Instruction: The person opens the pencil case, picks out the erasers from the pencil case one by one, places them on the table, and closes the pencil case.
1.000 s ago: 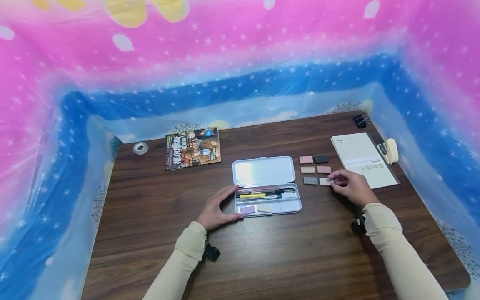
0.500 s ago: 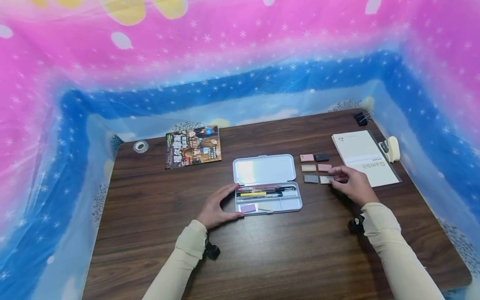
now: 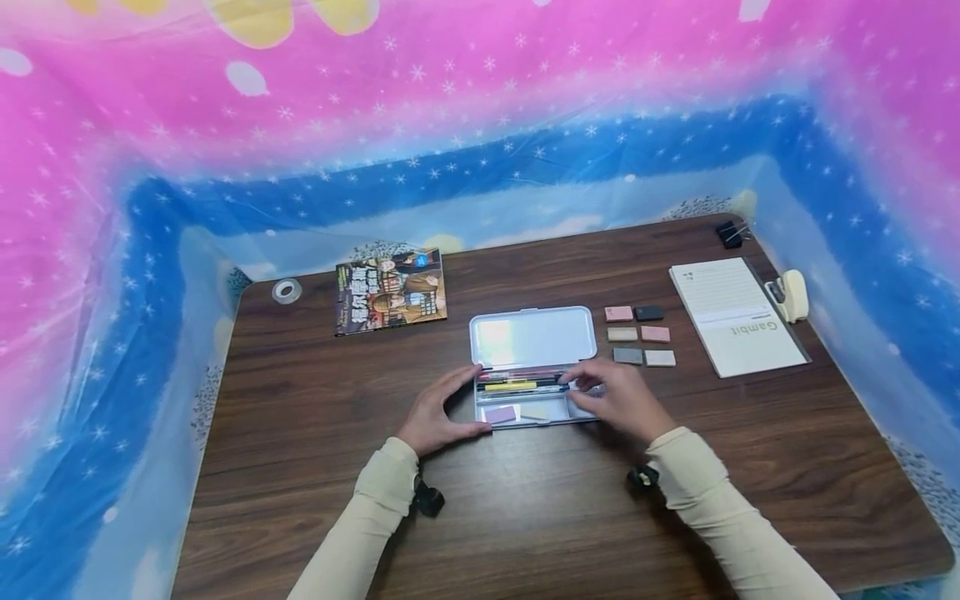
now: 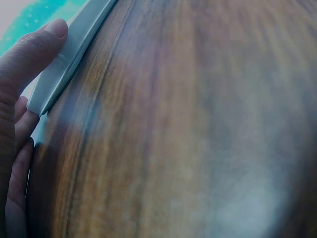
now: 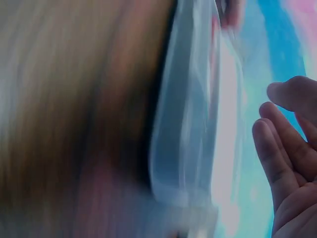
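A white pencil case (image 3: 572, 335) lies with its lid raised in the head view. Pens (image 3: 517, 386) fill its back compartment; a lavender eraser (image 3: 501, 415) and a cream eraser (image 3: 533, 412) lie in the front one. My left hand (image 3: 438, 417) holds the case's left end between thumb and fingers; the left wrist view has the thumb (image 4: 47, 42) against its side. My right hand (image 3: 618, 400) hovers over the case's right end, hiding part of it. In the right wrist view its fingers (image 5: 275, 158) are loosely bent, with nothing between them.
Right of the case, several erasers (image 3: 655, 334) lie in two columns, the white eraser (image 3: 660, 358) nearest. Beyond are a notepad (image 3: 750, 333), a cream stapler-like object (image 3: 793, 296) and a black binder clip (image 3: 729, 234). A comic book (image 3: 393, 292) and tape roll (image 3: 286, 290) lie back left.
My right hand has left the white eraser and moved left over the pencil case; the white eraser stays on the table. My left hand keeps its hold on the case.
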{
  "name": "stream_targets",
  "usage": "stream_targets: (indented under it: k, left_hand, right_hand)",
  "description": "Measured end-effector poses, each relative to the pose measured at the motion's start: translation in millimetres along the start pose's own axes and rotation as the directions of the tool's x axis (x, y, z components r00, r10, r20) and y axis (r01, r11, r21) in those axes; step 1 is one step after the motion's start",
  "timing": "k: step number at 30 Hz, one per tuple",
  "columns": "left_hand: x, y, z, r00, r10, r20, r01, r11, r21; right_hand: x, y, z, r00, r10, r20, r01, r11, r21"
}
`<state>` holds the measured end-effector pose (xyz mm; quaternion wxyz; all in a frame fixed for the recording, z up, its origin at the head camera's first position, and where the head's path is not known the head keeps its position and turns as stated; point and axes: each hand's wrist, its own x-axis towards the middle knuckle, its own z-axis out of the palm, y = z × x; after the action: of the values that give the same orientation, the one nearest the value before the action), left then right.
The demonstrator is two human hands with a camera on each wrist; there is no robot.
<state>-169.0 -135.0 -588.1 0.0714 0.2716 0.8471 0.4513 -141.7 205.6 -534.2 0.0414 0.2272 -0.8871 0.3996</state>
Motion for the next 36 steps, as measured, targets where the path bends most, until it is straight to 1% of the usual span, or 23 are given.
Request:
stream_targets:
  k: [2,4,7,10,14,21,23,26,30,36]
  left_hand:
    - [0.1,0.4,-0.3,1.000,-0.002,0.000,0.002,1.000,-0.002]
    - [0.0,0.6,-0.4,1.000,-0.002,-0.004,0.002,1.000,0.002]
    - [-0.3,0.6,-0.1,1.000,0.008,-0.007,-0.008,1.000,0.008]
    - [-0.3,0.6,0.7,1.000,0.019,-0.009,-0.019,1.000,0.005]
    - [-0.5,1.4,0.2,1.000,0.009,-0.010,-0.009,1.000,-0.008]
    - [-0.3,1.1,-0.1,1.000,-0.003,-0.008,0.003,1.000,-0.019]
    - [-0.1,0.8,0.3,1.000,0.001,-0.007,-0.001,1.000,-0.020]
    - [0.0,0.8,0.6,1.000,0.008,-0.006,-0.008,1.000,-0.018]
    - [-0.4,1.6,-0.7,1.000,0.002,-0.013,-0.003,1.000,-0.024]
    - [-0.3,1.7,-0.4,1.000,0.001,-0.011,-0.002,1.000,-0.015]
  right_hand:
    - [4.5,-7.2,13.6,0.997,-0.031,0.064,0.029,0.999,0.026]
    - [8.2,-12.0,25.3,0.992,-0.046,0.122,0.043,0.999,0.029]
    - [12.6,-16.2,37.5,0.980,-0.043,0.196,0.047,0.999,-0.018]
    - [16.4,-17.8,43.2,0.969,-0.028,0.247,0.051,0.995,-0.087]
    - [21.5,-18.0,44.2,0.959,-0.018,0.281,0.059,0.989,-0.138]
    - [26.2,-17.9,40.7,0.938,-0.035,0.344,0.095,0.983,-0.160]
    - [25.2,-17.3,39.2,0.937,-0.039,0.348,0.105,0.979,-0.173]
    - [22.6,-16.7,36.5,0.941,-0.051,0.334,0.127,0.969,-0.210]
    - [20.9,-19.5,32.0,0.944,-0.056,0.326,0.143,0.958,-0.247]
    - [23.2,-27.1,28.2,0.926,-0.019,0.377,0.124,0.958,-0.258]
